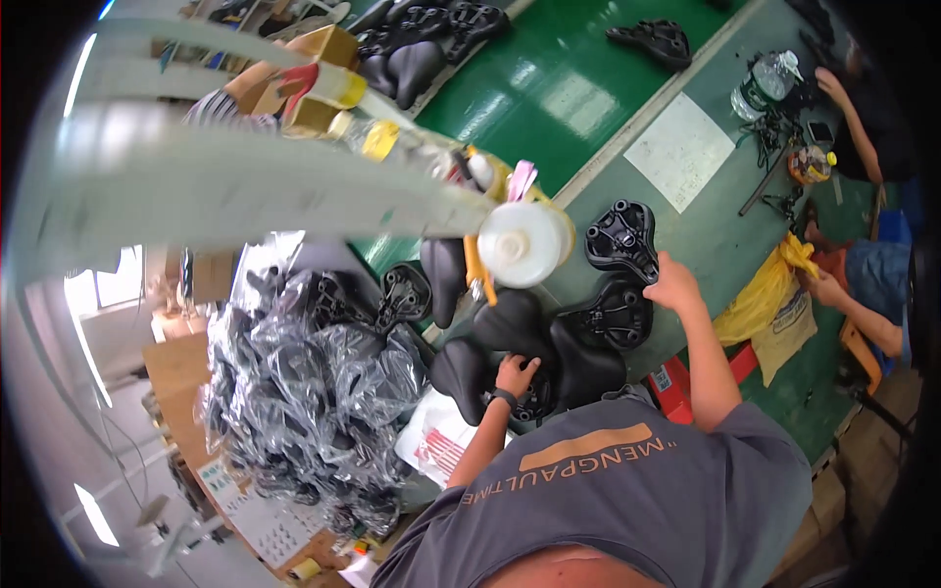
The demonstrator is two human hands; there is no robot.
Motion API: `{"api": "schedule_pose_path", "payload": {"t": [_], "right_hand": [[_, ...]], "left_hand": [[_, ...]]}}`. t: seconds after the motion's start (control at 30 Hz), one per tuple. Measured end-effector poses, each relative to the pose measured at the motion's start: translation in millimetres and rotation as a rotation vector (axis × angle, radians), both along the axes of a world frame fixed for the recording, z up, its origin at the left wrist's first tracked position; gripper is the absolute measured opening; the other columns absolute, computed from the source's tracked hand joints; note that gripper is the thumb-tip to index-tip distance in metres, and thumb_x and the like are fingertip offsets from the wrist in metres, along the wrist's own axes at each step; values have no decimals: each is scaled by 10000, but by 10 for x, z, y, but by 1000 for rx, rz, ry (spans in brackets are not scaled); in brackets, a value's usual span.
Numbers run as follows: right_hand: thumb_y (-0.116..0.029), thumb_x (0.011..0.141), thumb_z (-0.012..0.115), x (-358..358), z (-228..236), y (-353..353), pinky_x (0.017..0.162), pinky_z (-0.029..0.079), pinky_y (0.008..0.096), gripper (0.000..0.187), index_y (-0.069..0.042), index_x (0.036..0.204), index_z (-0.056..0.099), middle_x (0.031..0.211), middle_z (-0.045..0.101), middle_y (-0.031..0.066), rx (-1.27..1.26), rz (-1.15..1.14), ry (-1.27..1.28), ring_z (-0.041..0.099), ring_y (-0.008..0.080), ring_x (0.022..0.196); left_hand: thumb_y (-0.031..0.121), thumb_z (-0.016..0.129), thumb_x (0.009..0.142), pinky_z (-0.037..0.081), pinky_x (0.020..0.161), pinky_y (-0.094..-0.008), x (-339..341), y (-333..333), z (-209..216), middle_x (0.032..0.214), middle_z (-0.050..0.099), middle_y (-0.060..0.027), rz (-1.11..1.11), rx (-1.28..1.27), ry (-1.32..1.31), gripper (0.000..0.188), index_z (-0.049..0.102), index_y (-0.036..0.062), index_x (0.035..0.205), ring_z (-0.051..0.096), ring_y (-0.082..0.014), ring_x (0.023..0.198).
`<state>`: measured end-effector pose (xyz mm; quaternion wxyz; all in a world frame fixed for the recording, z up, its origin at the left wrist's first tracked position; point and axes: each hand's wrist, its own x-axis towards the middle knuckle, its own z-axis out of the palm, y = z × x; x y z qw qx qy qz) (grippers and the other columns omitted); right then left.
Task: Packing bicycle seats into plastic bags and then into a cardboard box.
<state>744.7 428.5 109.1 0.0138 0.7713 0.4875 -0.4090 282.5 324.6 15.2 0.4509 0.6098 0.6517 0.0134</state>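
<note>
My right hand (674,283) grips the narrow nose of a black bicycle saddle (619,235), whose ribbed underside faces up. Just below it lies another upturned saddle (619,312). My left hand (514,375), with a dark band on its wrist, is closed on a saddle (534,400) close to my body; its fingers are partly hidden. Around that hand several padded saddles lie together, among them a smooth black saddle (512,321) and a saddle at the right (586,365).
To the left is a heap of plastic-wrapped saddles (323,382). A pale post (274,186) and a white round container (524,245) stand in front. A white sheet (679,152), a large clear bottle (767,83) and a yellow bag (769,294) lie rightward. Co-workers' hands show at the right.
</note>
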Motion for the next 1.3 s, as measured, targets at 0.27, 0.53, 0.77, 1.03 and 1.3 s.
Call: {"api": "schedule_pose_path", "payload": {"t": [0.27,0.53,0.77,1.03,1.3], "right_hand": [[-331,789,921,-433,-186,47,458,542,372,448,-18,1022,700,815,703,89,-44,-442,535,651,205,554],[-78,912,817,-1463,636,-1269,556,551,323,329,-12,1167,620,821,679,67,557,-433,608,660,172,633],[-153,961,789,-3088,794,-2799,627,608,356,243,19,1100,687,864,726,118,201,-491,892,701,223,700],[-328,999,743,-3971,984,-3818,634,591,327,347,-14,1130,672,859,730,113,-73,-370,788,702,208,681],[-304,998,755,-4267,1115,-4156,624,570,300,347,14,1130,709,833,737,101,-13,-393,757,702,187,686]], "left_hand": [[281,750,978,592,823,-397,-325,-791,1056,1018,769,-129,448,603,14,272,761,69,1147,746,-315,896],[278,616,1072,538,697,-503,-2159,-2215,606,903,725,-176,1065,663,376,240,723,82,984,691,-422,817],[309,790,930,554,790,-484,-2041,-2293,58,885,705,-128,720,539,56,245,699,82,945,694,-375,885],[399,796,918,578,826,-519,-2373,-1946,6,1068,739,-167,730,468,6,424,681,33,1101,730,-390,997],[323,772,935,577,887,-511,-2399,-1779,-347,1109,704,-183,818,401,116,296,724,49,1035,709,-384,1049]]}}
